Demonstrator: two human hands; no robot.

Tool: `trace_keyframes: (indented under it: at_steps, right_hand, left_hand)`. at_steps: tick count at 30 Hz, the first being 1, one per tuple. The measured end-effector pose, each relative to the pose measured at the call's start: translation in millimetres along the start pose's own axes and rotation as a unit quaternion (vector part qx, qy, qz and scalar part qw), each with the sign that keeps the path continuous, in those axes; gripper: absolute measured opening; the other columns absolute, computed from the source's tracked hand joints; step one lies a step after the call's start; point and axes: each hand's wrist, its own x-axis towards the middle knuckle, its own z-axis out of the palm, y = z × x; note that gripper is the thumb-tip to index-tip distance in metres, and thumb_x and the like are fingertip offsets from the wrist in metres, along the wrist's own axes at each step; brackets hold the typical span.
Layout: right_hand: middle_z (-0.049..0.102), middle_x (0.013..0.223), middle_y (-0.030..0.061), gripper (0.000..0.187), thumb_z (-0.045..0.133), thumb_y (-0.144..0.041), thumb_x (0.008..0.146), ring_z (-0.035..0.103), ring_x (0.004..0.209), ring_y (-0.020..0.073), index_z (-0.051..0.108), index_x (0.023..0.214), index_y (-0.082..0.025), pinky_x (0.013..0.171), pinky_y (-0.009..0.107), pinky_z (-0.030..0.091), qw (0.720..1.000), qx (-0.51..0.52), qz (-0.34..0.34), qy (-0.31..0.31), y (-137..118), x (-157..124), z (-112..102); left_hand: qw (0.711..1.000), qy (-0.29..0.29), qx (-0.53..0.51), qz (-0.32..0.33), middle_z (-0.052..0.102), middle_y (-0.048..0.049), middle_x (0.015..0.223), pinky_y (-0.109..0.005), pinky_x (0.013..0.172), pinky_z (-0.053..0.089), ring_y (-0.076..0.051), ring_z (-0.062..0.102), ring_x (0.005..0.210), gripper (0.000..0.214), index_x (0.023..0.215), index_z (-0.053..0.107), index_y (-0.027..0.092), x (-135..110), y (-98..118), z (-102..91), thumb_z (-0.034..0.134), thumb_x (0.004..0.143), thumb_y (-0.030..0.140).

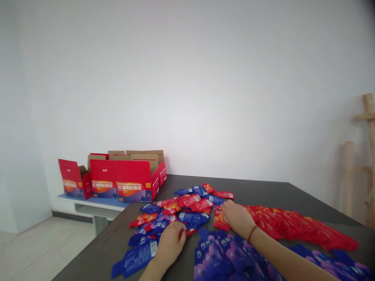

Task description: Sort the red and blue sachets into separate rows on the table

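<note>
Red and blue foil sachets lie scattered on a dark table (pixel 263 193). My left hand (pixel 170 244) rests near the loose pile (pixel 187 208), fingers curled on a small red sachet (pixel 189 232). My right hand (pixel 236 218), a thin red band on its wrist, lies palm down on a red sachet (pixel 219 220) at the left end of a long overlapping row of red sachets (pixel 295 226). A row of blue sachets (pixel 222 253) runs along the near edge under my right forearm.
Several open red cartons (pixel 133 181) stand on a lower pale bench (pixel 93 203) left of the table. A wooden frame (pixel 367 156) leans at the far right wall. White wall behind, light floor at left.
</note>
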Motion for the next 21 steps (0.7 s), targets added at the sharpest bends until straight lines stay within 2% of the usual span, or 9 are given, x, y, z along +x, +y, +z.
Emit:
trace_keyframes:
  at_steps: [2, 5, 8, 12, 17, 21]
  right_hand:
    - [0.065, 0.1, 0.0154, 0.03, 0.04, -0.008, 0.085, 0.056, 0.097, 0.0254, 0.066, 0.099, -0.012, 0.073, 0.032, 0.046, 0.999, -0.01, 0.007, -0.042, -5.0, 11.5, 16.7]
    - [0.065, 0.1, 0.0186, 0.029, 0.041, -0.008, 0.084, 0.057, 0.098, 0.0256, 0.068, 0.095, -0.01, 0.074, 0.032, 0.047, 0.997, 0.0, 0.013, -0.07, -21.3, 19.5, 34.6]
    - [0.064, 0.105, 0.0193, 0.024, 0.05, -0.021, 0.083, 0.056, 0.103, 0.027, 0.07, 0.093, -0.011, 0.079, 0.033, 0.046, 0.995, 0.01, 0.016, -0.097, -32.0, 21.3, 43.6]
    - [0.064, 0.11, 0.0194, 0.033, 0.052, -0.035, 0.083, 0.057, 0.106, 0.0295, 0.07, 0.099, -0.012, 0.085, 0.038, 0.045, 0.99, 0.013, 0.041, -0.136, -27.0, 22.9, 50.4]
    - [0.07, 0.1, 0.0178, 0.029, 0.046, -0.02, 0.085, 0.063, 0.097, 0.029, 0.071, 0.095, -0.011, 0.079, 0.038, 0.048, 0.982, 0.01, 0.078, -0.175, -10.7, 23.5, 59.2]
    - [0.071, 0.094, 0.0183, 0.028, 0.045, -0.01, 0.081, 0.065, 0.092, 0.0277, 0.072, 0.089, -0.01, 0.077, 0.037, 0.048, 0.988, 0.027, 0.084, -0.131, -4.4, 18.7, 54.2]
  left_hand:
    - [0.999, -0.011, 0.046, 0.004, 0.063, -0.0039, 0.095, -0.029, 0.084, 0.039, -0.019, 0.056, 0.092, 0.018, 0.086, 0.06, 0.021, -1.7, 0.2, -1.1, 0.046, 0.077, 0.016]
    - [0.995, -0.023, 0.097, 0.01, 0.061, -0.0048, 0.1, -0.03, 0.087, 0.037, -0.021, 0.054, 0.097, 0.02, 0.092, 0.06, 0.021, -4.1, -2.6, -2.2, 0.049, 0.075, 0.018]
    - [0.991, -0.041, 0.123, 0.009, 0.059, -0.0054, 0.107, -0.033, 0.091, 0.035, -0.022, 0.051, 0.104, 0.028, 0.1, 0.058, 0.021, -5.6, -4.3, -0.9, 0.053, 0.073, 0.021]
    - [0.988, -0.065, 0.137, 0.011, 0.058, -0.0054, 0.112, -0.034, 0.093, 0.033, -0.023, 0.049, 0.108, 0.036, 0.106, 0.057, 0.022, -5.5, -2.6, 1.0, 0.052, 0.071, 0.017]
    - [0.986, -0.07, 0.152, 0.018, 0.061, -0.005, 0.104, -0.034, 0.091, 0.032, -0.021, 0.051, 0.103, 0.035, 0.099, 0.058, 0.021, -4.9, 0.3, -3.4, 0.045, 0.07, 0.008]
    - [0.986, -0.041, 0.161, 0.021, 0.063, -0.0042, 0.093, -0.031, 0.083, 0.035, -0.02, 0.054, 0.094, 0.031, 0.089, 0.057, 0.021, -4.9, 1.6, -12.3, 0.042, 0.068, 0.004]
